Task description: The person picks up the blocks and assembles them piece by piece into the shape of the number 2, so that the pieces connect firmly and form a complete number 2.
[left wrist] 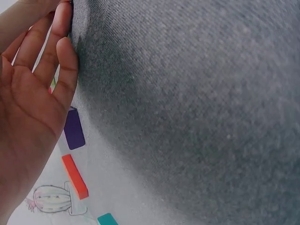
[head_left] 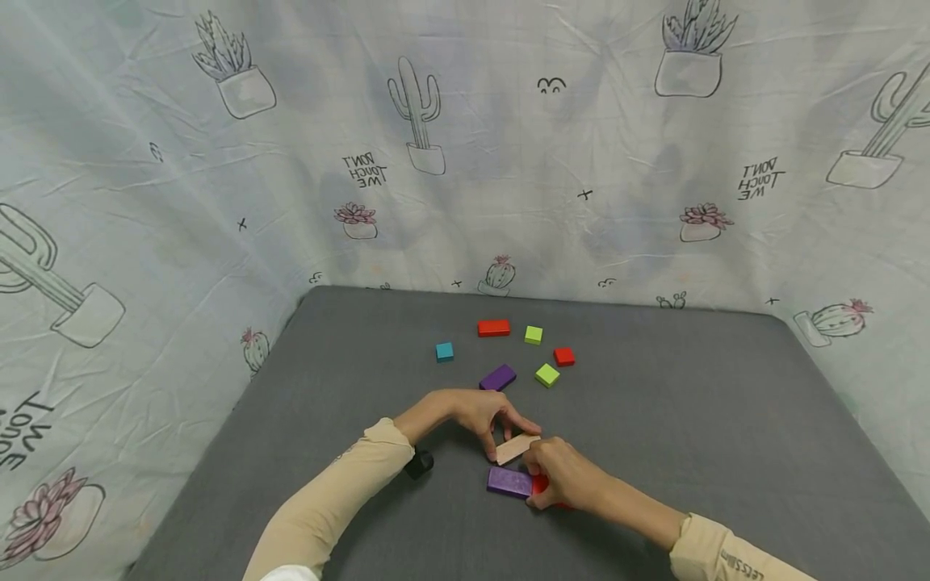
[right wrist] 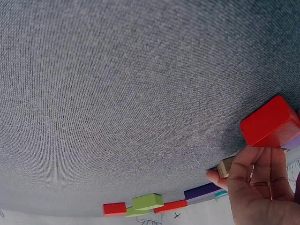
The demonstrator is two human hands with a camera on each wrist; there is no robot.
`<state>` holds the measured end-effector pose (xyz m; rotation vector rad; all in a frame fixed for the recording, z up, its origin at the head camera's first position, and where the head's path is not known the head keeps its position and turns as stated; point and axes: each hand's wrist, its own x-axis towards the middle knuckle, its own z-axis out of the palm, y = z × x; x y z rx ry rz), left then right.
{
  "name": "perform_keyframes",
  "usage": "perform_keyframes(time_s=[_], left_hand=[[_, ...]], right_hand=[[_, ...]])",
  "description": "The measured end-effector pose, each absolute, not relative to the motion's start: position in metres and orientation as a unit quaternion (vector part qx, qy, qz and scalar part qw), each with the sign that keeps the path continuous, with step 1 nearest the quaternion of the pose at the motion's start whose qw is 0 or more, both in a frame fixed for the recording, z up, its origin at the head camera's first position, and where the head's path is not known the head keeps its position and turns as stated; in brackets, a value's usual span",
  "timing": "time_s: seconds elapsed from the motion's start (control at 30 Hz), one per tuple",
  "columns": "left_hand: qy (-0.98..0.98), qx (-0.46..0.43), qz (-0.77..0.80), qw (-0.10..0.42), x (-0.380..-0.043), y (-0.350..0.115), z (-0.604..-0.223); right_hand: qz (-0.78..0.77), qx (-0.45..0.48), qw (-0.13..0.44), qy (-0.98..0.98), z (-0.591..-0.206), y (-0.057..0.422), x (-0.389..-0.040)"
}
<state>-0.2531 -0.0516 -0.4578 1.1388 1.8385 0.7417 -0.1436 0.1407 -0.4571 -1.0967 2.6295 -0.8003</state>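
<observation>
My left hand arches over a plain wooden block, holding it by its ends between thumb and finger. In the left wrist view my left palm shows, but that block is hidden. Just to the right, my right hand grips a red block, partly covered by its fingers. A light purple block lies against the red one's left side. The right wrist view shows the red block at my right fingertips, a purple sliver beside it and the wooden block behind.
Beyond the hands on the grey table lie a dark purple block, a blue cube, a long red block, a small red block and green blocks. A cactus-print cloth hangs around the back and sides.
</observation>
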Motion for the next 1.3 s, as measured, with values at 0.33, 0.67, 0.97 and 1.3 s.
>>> perform_keyframes(time_s=[0.33, 0.67, 0.97, 1.3], left_hand=[[0.73, 0.457, 0.299, 0.411, -0.25, -0.049, -0.456], [0.72, 0.472, 0.285, 0.421, -0.248, -0.045, -0.454], [0.719, 0.489, 0.271, 0.412, -0.248, -0.04, -0.452], [0.809, 0.467, 0.241, 0.265, -0.227, -0.058, -0.433]], right_hand=[[-0.28, -0.363, 0.109, 0.882, -0.458, 0.141, -0.145], [-0.278, -0.368, 0.105, 0.881, -0.458, 0.14, -0.144], [-0.28, -0.376, 0.09, 0.879, -0.457, 0.142, -0.144], [-0.272, -0.366, 0.092, 0.885, -0.457, 0.141, -0.144]])
